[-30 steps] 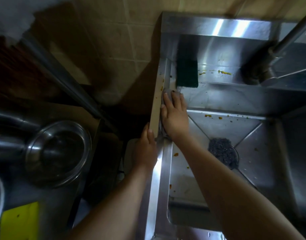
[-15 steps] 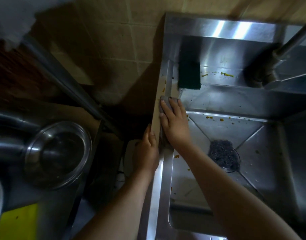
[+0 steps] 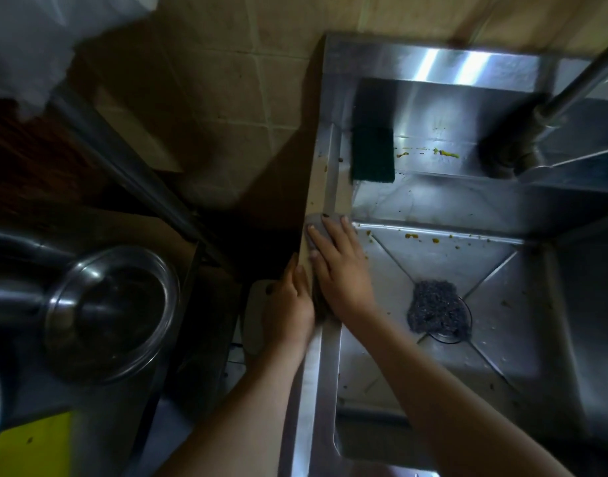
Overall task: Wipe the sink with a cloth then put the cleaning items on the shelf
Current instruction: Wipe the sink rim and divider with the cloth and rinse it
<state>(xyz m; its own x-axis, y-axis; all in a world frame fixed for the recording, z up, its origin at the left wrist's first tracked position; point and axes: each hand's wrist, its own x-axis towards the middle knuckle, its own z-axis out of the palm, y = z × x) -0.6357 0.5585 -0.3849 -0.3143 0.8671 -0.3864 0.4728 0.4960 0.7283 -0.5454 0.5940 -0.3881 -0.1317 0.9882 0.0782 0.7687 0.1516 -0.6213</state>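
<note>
At far left: a round stainless steel bowl (image 3: pixel 111 313) and a flat yellow board (image 3: pixel 34 445) sit on the dim table beside me, untouched.
Left hand: my left hand (image 3: pixel 288 304) rests against the outer side of the sink's left rim, fingers together and flat, gripping nothing; it braces me.
Cloth: the small grey cloth (image 3: pixel 318 223) lies on that rim of the stainless steel sink (image 3: pixel 321 356), mostly hidden under my palm.
Right hand: my right hand (image 3: pixel 342 266) presses flat on the cloth, fingers extended and close together, not curled round it.
Cloth's axis: as far as I can see, it runs lengthwise along the rim, pointing toward the tiled wall.
Doing it well: I judge I should keep even pressure, stroke along the rim, and carry the crumbs into the basin.
Ahead: the dark green rectangular scouring pad (image 3: pixel 373 154) sits on the back ledge.
Basin: a grey steel-wool scrubber (image 3: pixel 438 311) covers the drain; yellow food scraps (image 3: pixel 445 153) remain.
</note>
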